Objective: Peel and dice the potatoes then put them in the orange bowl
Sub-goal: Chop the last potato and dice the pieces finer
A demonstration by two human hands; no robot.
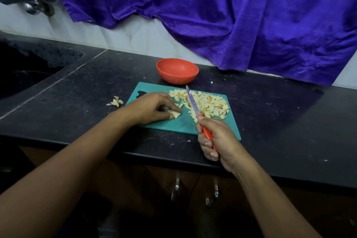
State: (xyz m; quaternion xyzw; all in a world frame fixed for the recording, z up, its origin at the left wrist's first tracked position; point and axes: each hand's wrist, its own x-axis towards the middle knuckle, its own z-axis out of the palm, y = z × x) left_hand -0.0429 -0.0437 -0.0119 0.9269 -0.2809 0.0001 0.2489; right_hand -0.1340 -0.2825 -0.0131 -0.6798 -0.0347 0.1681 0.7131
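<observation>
Dicing looks nearly done, we reckon. Landmark: the teal cutting board point(179, 126).

Just off its left edge, on the counter point(274, 114), sits a small heap of peel scraps point(116, 101) (peeling looks finished; no whole potato in view).

Over the board's left half our left hand point(152, 107) lies knuckles up. Fingertips and thumb pinch the last potato piece point(175, 114) down onto the board.

Behind the board's far edge, slightly apart from it, is the orange bowl point(177, 71). It's upright with no potato visible inside, so the transfer hasn't started.

Across the board's middle the knife point(191, 102) runs near to far, tip toward the bowl. Its blade lies along the left side of the diced potato pile point(209, 103), which covers the board's right half. We can't tell if the edge touches the board.

At the board's near-right corner our right hand point(217, 140) is wrapped tight round the knife's red handle, fingers curled under and forearm angled in from the near right.

Left to do: cut that last piece, then move everything into the bowl.
</observation>
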